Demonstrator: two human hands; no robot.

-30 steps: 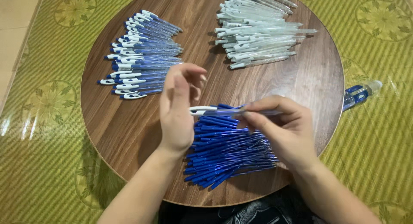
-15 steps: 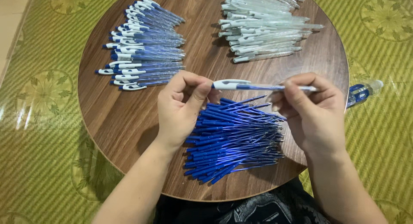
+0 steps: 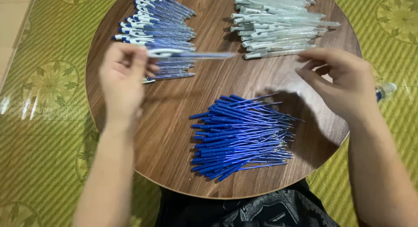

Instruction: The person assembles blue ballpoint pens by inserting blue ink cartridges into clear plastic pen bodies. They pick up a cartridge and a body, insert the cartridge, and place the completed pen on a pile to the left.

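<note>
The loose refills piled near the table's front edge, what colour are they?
Blue: the refills show plainly in the head view, lying on the round wooden table.

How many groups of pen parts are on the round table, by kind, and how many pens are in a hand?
Piles of finished blue-and-white pens: 1
Piles of clear empty barrels: 1
Piles of blue refills: 1
Pens held in the left hand: 1
Total: 4

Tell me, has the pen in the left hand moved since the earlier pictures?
Yes. The pen went with the left hand away from the blue refills, up-left toward the finished pens.
</note>
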